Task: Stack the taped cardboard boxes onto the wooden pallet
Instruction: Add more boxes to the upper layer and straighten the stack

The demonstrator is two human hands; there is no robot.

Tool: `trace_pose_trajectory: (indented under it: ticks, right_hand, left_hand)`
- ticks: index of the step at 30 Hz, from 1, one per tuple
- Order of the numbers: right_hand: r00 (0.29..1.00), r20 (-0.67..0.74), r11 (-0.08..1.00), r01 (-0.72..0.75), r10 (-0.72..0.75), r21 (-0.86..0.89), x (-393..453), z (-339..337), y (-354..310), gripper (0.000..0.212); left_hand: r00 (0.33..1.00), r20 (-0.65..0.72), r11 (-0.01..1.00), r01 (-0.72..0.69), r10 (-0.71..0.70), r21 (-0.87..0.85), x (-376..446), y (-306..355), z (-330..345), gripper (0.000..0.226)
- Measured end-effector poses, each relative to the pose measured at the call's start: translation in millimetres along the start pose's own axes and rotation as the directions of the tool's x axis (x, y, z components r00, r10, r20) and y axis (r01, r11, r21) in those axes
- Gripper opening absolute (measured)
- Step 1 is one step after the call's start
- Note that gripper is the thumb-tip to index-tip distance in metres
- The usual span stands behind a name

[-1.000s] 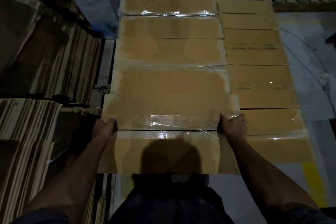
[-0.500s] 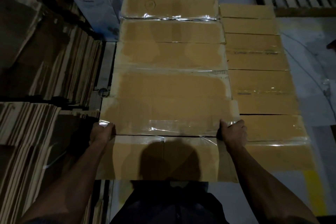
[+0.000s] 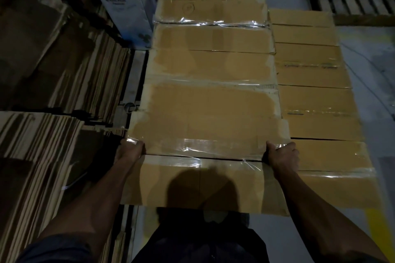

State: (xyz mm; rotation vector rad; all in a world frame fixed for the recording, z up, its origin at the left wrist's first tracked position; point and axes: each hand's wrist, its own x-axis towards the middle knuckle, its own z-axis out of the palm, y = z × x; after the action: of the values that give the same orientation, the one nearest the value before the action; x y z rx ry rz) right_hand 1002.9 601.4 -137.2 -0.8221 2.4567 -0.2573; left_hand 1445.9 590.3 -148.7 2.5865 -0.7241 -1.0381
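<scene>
Lower centre of frame: taped cardboard box (image 3: 205, 156) held at both ends, its top seam under glossy tape. Left hand (image 3: 130, 151) grips the left end, fingers curled over the edge; right hand (image 3: 283, 156) grips the right end, thumb on top. Beyond it, a row of taped boxes (image 3: 211, 64) runs up the frame, a lower row (image 3: 310, 66) at right. Flattened cardboard stacks (image 3: 49, 83) fill the left. White carton (image 3: 126, 6) upper left; wooden pallet (image 3: 350, 0) upper right.
</scene>
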Motion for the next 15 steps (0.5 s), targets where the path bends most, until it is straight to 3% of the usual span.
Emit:
trace_pose_trajectory:
  ticks: [4,6,8,10,13,15]
  right_hand:
    - [0.999,0.039,1.000,0.002,-0.002,-0.004,-0.2,-2.4,0.3,0.087]
    - [0.998,0.062,1.000,0.015,-0.015,0.002,-4.2,-4.9,0.0,0.091]
    - [0.997,0.066,0.999,0.031,-0.032,0.005,-13.4,-9.6,4.2,0.091]
    - [0.996,0.071,0.999,0.046,-0.045,-0.007,-26.7,-13.8,16.2,0.089]
    - [0.993,0.110,0.999,0.049,-0.051,0.021,-48.3,-18.0,41.6,0.080]
    - [0.990,0.130,0.998,0.050,-0.056,0.049,-60.8,-20.3,60.3,0.071]
  left_hand:
    - [0.999,-0.001,0.998,-0.048,0.048,0.033,-2.9,-0.6,-1.2,0.063]
    - [0.986,-0.057,0.984,-0.154,0.159,0.091,-15.3,-6.1,-1.0,0.071]
    - [0.938,-0.078,0.916,-0.309,0.338,0.257,-31.2,-12.0,1.7,0.079]
    - [0.891,0.010,0.810,-0.416,0.453,0.413,-49.6,-15.1,9.3,0.084]
    - [0.832,0.144,0.711,-0.536,0.535,0.456,-82.9,-6.0,23.8,0.078]
    - [0.750,0.248,0.613,-0.649,0.613,0.451,-107.8,4.1,37.8,0.072]
